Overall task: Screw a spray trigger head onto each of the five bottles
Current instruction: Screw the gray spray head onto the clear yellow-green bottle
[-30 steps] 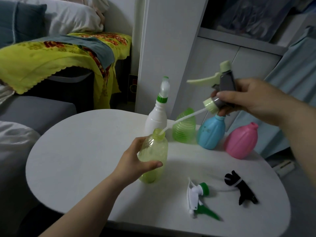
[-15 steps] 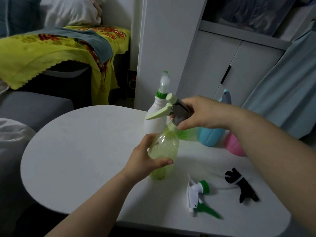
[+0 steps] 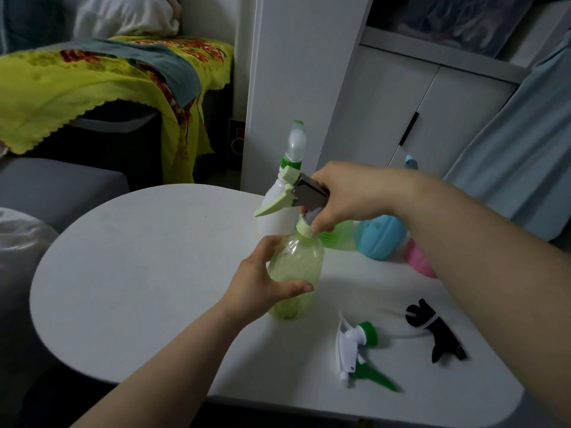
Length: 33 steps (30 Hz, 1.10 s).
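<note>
We can read no brand, label or writing on any of the items. Our left hand (image 3: 262,282) is curled around the pale green translucent bottle (image 3: 295,273), a ribbed, rounded plastic body standing upright on the white bench (image 3: 139,273), smooth and round-edged. Our right hand (image 3: 349,196) is closed over the grey-bodied trigger head (image 3: 304,193) with its light green lever and collar, which sits on that bottle's neck; the fingertips pinch at the collar. Just behind stands a white opaque bottle (image 3: 278,208) already wearing a green-and-white head. To its right, partly hidden by our forearm, are a ridged green bottle (image 3: 338,237), a glossy blue bottle (image 3: 381,239) and a pink bottle (image 3: 420,262). Lying loose on the bench near its front right edge are a white-and-green trigger head (image 3: 357,350) on its side and, apart from it, a black trigger head (image 3: 432,332) with a pale band across it.
</note>
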Each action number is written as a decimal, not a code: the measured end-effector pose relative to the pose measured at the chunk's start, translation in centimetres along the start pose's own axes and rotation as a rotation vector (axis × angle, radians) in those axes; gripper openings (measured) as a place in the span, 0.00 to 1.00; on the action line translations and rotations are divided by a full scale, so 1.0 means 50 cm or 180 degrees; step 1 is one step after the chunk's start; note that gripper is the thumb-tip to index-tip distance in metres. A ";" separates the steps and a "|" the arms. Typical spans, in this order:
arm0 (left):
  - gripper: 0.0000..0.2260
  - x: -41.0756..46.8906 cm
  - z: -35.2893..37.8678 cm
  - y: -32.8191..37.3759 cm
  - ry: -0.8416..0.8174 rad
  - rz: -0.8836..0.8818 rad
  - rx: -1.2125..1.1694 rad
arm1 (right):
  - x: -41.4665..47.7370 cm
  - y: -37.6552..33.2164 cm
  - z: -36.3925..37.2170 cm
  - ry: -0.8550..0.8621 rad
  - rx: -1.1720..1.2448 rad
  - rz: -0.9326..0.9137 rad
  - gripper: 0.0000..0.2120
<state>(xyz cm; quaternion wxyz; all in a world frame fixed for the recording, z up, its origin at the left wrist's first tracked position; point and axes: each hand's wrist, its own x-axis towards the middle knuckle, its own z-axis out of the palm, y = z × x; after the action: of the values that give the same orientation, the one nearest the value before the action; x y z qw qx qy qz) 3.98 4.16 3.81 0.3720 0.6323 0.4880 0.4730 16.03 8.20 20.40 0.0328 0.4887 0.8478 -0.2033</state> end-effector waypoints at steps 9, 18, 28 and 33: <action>0.28 0.003 0.006 0.001 0.0014 -0.0021 0.0028 | 0.005 -0.003 -0.004 0.0005 -0.0123 0.0106 0.07; 0.30 0.002 0.013 0.002 0.0070 -0.0087 0.0161 | -0.008 0.007 0.011 0.0162 -0.0101 -0.0009 0.06; 0.34 -0.013 0.039 0.025 0.0357 -0.0167 0.0623 | -0.013 0.009 0.030 0.0466 0.0201 0.0177 0.11; 0.31 0.009 -0.016 0.033 -0.0636 -0.0195 -0.0107 | -0.016 0.014 0.022 0.0335 0.0284 0.0121 0.09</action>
<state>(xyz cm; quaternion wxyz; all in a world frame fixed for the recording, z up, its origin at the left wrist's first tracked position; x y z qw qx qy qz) 3.69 4.18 5.66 0.4436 0.6548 0.4596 0.4041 16.88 7.44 19.37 -0.0299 0.5156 0.8290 -0.2142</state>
